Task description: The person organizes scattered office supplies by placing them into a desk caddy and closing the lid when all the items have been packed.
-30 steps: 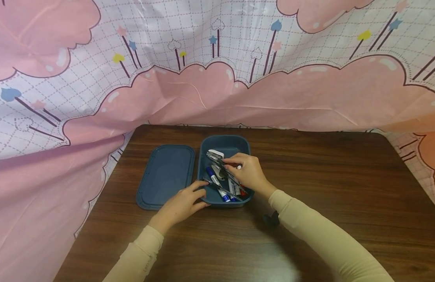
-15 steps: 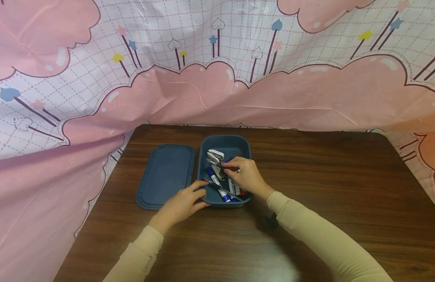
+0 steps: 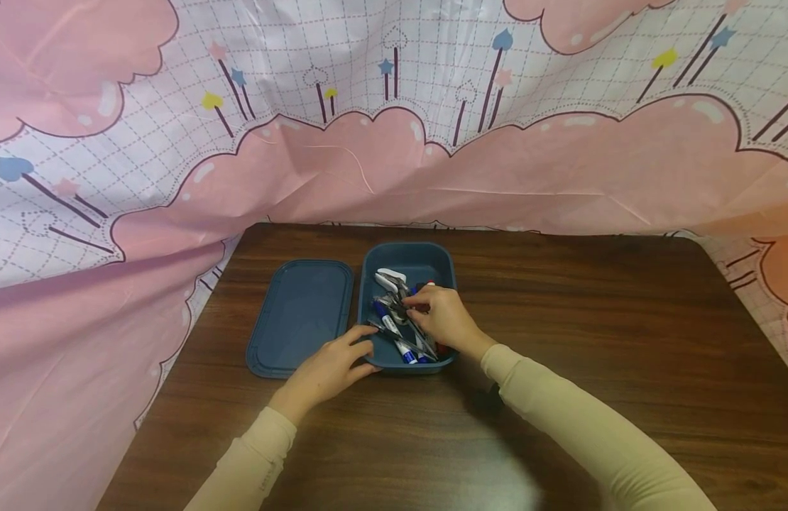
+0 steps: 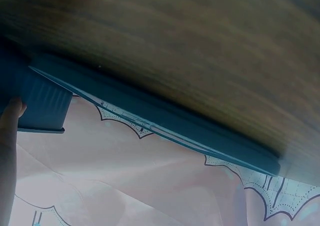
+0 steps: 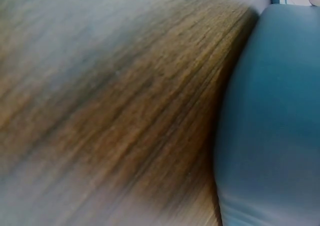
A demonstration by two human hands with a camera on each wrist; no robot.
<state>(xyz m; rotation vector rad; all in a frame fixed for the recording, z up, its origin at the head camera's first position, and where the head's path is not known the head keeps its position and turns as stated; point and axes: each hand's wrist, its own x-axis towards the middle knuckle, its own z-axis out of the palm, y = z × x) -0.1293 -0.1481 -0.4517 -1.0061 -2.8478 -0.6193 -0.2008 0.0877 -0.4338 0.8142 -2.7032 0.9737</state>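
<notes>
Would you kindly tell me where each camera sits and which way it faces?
Head: worn on the head, looking forward and down at the table, box, lid; left hand, right hand and sleeves show.
Left wrist: low by the table, looking along the lid and box wall; one fingertip shows.
Right wrist: near the tabletop, facing the box's outer wall; barely any hand shows.
All three share the box.

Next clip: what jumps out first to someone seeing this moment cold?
A blue open box at the middle of the dark wooden table, crammed with pens and a white stapler-like tool. The right hand reaches into it while the left hand steadies its near corner. Its lid lies flat beside it, and a pink cloud-print curtain fills the background.
</notes>
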